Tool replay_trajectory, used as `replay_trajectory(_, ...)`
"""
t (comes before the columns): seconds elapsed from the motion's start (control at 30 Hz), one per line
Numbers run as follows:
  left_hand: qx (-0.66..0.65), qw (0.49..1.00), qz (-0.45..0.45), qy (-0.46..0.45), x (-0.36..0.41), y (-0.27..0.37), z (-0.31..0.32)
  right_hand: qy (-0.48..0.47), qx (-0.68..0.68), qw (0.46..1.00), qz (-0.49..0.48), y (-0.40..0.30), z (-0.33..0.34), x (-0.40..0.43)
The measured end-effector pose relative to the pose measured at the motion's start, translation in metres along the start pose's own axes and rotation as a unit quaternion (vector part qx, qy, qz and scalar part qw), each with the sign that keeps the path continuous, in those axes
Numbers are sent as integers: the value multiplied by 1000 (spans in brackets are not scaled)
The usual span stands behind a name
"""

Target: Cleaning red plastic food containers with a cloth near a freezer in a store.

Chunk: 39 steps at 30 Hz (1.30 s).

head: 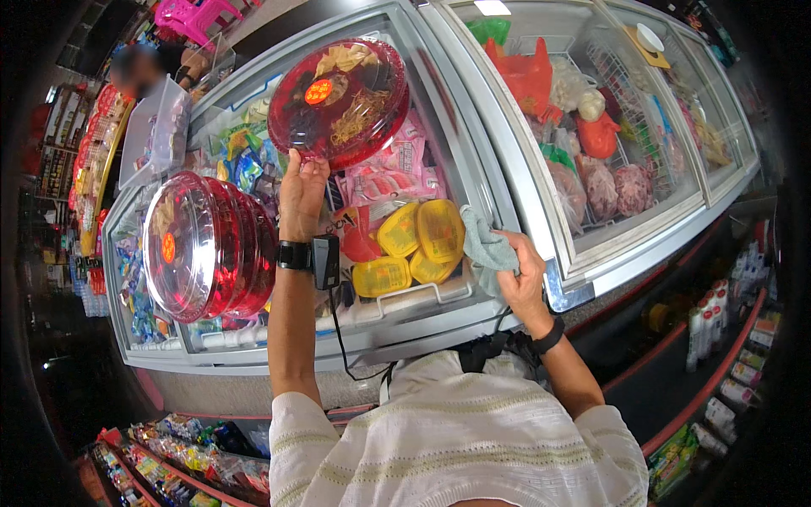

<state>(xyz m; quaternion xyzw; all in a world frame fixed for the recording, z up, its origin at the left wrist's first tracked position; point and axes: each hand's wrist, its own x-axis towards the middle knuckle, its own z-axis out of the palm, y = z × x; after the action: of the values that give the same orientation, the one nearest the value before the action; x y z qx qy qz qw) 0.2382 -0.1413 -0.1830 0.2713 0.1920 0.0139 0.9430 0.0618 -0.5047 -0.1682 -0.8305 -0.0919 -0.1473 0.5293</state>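
Note:
At the near rim of a round red tray with a clear lid [339, 98], my left hand [303, 190] has its fingertips on the edge. Dried foods show through that lid, which bears an orange-red sticker. Bunched in my right hand [524, 272] is a grey-green cloth [488, 247], beside the right edge of the chest freezer [405, 336]. To the left of my left forearm, several similar lidded red trays [184, 247] are stacked on the freezer top. Yellow tubs [405, 247] and pink packages [396, 168] lie between my hands, inside the freezer.
A second chest freezer [570, 272] with bagged food adjoins on the right. A clear plastic bin [155, 136] stands at the far left, near another person [190, 66]. Shelves of packaged goods [209, 456] lie low behind me. A pink plastic chair [196, 16] is at the back.

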Motion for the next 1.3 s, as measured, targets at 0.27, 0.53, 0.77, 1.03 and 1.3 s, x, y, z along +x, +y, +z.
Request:
replay_trajectory(0.27,-13,1000,6,-12,-2,-7,-5,-5,9,1000,6,-1,-1,3)
replay_trajectory(0.53,69,995,76,-2,-15,-11,-8,-11,21,999,32,0,3,-3)
replay_trajectory(0.77,32,999,37,-11,-112,-1,18,-15,64,996,62,14,2,-11)
replay_trajectory(1.03,113,970,213,33,-254,74,-31,-26,53,996,63,26,2,-9)
replay_trajectory(1.3,88,929,317,166,-275,130,-73,-14,47,997,57,23,3,-10)
